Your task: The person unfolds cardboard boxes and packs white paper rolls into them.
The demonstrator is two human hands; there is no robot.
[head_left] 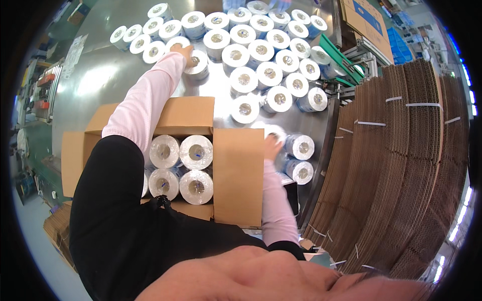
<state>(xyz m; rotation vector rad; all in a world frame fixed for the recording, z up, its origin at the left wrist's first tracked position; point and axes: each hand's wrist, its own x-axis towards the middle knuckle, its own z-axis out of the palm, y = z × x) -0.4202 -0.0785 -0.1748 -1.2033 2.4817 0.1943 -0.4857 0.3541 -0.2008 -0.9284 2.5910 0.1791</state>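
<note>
Nearest: open carton [238,175], wrapped rolls [196,151] standing inside. Just right of the carton, right hand [272,145] is on a white roll [276,132]; motion blur, cannot tell whether gripped. Beyond the carton, on the metal table [95,83], left hand [184,52] curls over loose rolls [199,65]; closure unclear. Step, as judged: collecting rolls two-handed. Next move seems to call for secure grips and lifting above the carton's flaps.
</note>
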